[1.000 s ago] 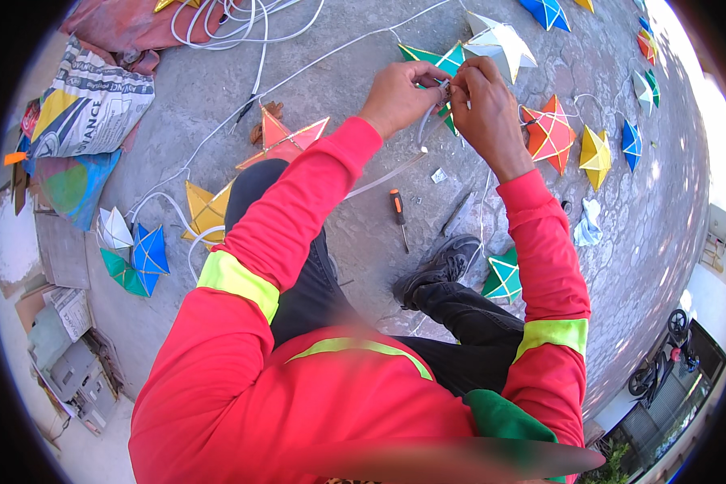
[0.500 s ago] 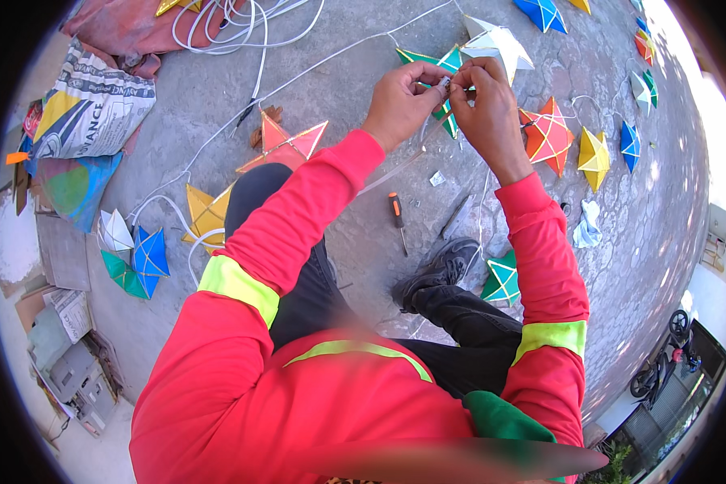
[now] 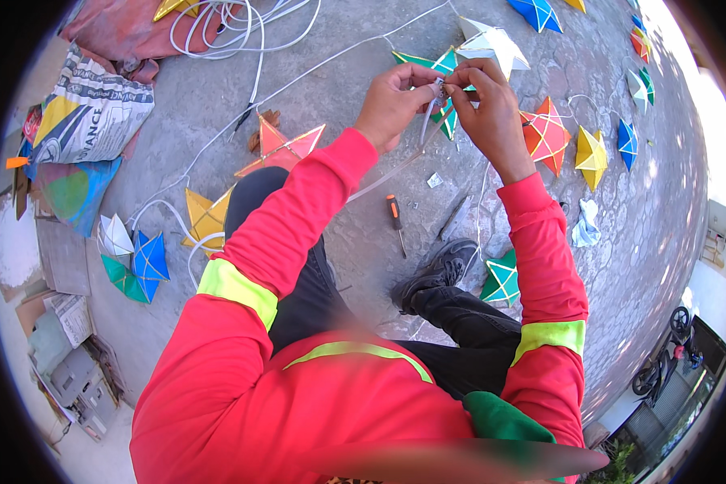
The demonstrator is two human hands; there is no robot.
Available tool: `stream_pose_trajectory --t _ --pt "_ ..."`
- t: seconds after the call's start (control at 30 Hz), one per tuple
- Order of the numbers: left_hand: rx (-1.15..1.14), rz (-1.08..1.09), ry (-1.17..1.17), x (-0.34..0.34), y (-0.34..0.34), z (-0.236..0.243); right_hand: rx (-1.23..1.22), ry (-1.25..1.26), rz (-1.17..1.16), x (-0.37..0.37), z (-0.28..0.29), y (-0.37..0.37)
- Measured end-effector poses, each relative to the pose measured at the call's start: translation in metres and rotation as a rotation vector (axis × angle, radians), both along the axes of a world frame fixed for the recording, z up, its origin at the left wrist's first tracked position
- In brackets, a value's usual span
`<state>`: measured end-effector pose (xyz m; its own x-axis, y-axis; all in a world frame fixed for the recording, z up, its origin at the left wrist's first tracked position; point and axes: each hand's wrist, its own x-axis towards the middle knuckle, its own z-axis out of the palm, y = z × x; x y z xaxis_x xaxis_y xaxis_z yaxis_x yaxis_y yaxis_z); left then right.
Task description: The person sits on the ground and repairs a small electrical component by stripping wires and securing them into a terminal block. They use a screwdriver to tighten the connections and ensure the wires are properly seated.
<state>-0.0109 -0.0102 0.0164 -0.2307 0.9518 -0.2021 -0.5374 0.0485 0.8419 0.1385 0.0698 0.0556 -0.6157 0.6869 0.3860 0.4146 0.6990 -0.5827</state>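
My left hand (image 3: 395,103) and my right hand (image 3: 489,113) meet in front of me, above the ground. Between the fingertips of both is a small pale connector-like piece (image 3: 440,89), too small to make out fully. A whitish translucent cable (image 3: 389,175) hangs below it and runs down behind my left sleeve. My left fingers pinch the piece from one side; my right thumb and fingers close on it from the other. Behind the hands lies a green star lantern (image 3: 415,60) with gold edging, partly hidden, beside a white star lantern (image 3: 496,44).
An orange-and-black screwdriver (image 3: 395,219) and a dark slim tool (image 3: 456,218) lie near my shoe (image 3: 437,274). Red (image 3: 547,137) and yellow (image 3: 591,157) star lanterns are to the right. Coiled white cable (image 3: 218,32) and a printed sack (image 3: 97,109) sit at left.
My left hand has turned slightly and moved a little left and down. More of the small piece and the cable beneath it now shows. My right hand stays nearly in place.
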Motion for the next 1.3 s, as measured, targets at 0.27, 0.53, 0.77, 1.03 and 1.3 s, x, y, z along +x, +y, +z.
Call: stream_pose_trajectory --t 0.27,0.53,0.77,1.03,1.3 --pt "0.032 -0.074 0.052 -0.009 0.0 -0.004 -0.008 0.03 0.037 0.002 0.005 0.003" --pt "0.082 -0.081 0.11 -0.011 0.001 -0.008 0.011 0.012 0.108 0.004 0.011 0.004" --pt "0.074 -0.124 0.044 -0.014 -0.001 -0.004 -0.026 -0.002 0.072 0.005 0.013 0.001" --pt "0.046 -0.032 -0.051 -0.013 0.004 -0.007 -0.143 0.1 -0.044 0.002 -0.008 0.0" --pt "0.037 0.122 0.039 -0.01 0.007 -0.007 0.139 0.096 -0.226 -0.019 -0.033 -0.038"
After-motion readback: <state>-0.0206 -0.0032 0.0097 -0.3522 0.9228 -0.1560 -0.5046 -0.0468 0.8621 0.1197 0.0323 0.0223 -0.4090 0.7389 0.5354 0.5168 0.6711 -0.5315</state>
